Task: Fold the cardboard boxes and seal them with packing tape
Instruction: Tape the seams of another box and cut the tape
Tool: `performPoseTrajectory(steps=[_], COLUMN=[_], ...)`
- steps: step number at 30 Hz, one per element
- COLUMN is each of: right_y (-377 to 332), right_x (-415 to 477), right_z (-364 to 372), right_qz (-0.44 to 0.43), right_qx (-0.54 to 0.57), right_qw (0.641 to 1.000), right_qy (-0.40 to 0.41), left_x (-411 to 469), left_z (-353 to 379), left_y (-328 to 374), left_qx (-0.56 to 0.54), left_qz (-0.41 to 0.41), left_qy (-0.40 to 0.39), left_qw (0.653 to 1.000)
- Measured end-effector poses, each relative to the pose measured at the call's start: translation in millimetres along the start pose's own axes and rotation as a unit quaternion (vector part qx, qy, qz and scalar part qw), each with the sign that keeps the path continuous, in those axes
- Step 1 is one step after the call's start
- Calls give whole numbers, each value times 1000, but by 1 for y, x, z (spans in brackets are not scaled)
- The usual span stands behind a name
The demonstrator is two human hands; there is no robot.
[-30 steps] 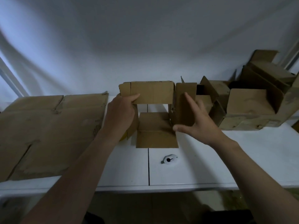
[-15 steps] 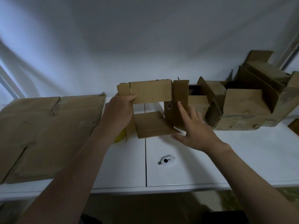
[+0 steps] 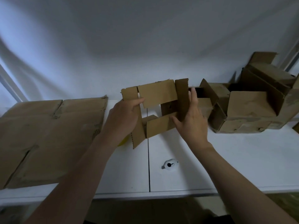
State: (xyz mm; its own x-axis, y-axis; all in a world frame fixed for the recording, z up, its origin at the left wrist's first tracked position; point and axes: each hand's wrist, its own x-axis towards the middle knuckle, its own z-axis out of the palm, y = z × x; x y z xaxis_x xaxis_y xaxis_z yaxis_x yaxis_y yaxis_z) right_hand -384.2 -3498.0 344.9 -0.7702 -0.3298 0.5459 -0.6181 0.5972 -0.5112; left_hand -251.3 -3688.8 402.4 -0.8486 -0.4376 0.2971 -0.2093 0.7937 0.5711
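Left hand point(image 3: 124, 117) grips the cardboard box's point(image 3: 157, 92) nine-o'clock wall, right hand point(image 3: 192, 120) presses straight-fingered against its three-o'clock flap, mid-table point(image 3: 242, 159), folded boxes point(image 3: 249, 110) crowding three o'clock, tabletop showing toward six.

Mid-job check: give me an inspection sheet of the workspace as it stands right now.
Surface: white table, seam down the middle.
Job's things: small cardboard box partly formed, flaps open; flattened cardboard left; pile of opened boxes right; no packing tape seen.
Clutter: yellow thing mostly hidden under the left wrist; small white round fitting near the front.
Hands: left hand grips the box's left wall; right hand presses the right flap with straight fingers.
Cables: nothing seen.
Surroundings: white draped backdrop.
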Motion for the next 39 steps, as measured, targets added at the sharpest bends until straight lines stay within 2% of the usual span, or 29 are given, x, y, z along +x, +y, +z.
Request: performPoseTrajectory(steps=[3, 5, 9, 15, 18, 20, 24, 28, 34, 39], right_y=[0, -4, -12, -16, -21, -25, -28, -37, -48, -46], right_x=[-1, -2, 0, 5, 7, 8, 10, 8, 3, -1], right_z=[8, 15, 27, 27, 25, 21, 15, 4, -6, -3], right_qz=[55, 56, 30, 94, 91, 87, 39, 51, -7, -76], right_qx=[128, 189, 222, 309, 314, 319, 324, 232, 161, -20], right_qw=[990, 979, 968, 941, 939, 937, 941, 962, 978, 987], right_qy=[-21, -51, -109, -105, -111, -111, -84, -131, -134, -143], left_x=[-3, -4, -6, -3, -4, -3, 2, 5, -2, -5], left_z=[0, 0, -3, 11, 17, 19, 23, 24, 27, 28], left_y=[1, 4, 12, 8, 5, 3, 3, 7, 14, 20], left_qx=[-17, -26, -48, -190, -256, -258, -303, -374, -349, -423], left_qz=[27, 54, 93, 124, 82, 46, -40, -82, -55, -72], left_qy=[7, 19, 11, 22, 24, 38, 27, 45, 46, 54], left_qw=[999, 998, 994, 974, 963, 964, 952, 923, 934, 902])
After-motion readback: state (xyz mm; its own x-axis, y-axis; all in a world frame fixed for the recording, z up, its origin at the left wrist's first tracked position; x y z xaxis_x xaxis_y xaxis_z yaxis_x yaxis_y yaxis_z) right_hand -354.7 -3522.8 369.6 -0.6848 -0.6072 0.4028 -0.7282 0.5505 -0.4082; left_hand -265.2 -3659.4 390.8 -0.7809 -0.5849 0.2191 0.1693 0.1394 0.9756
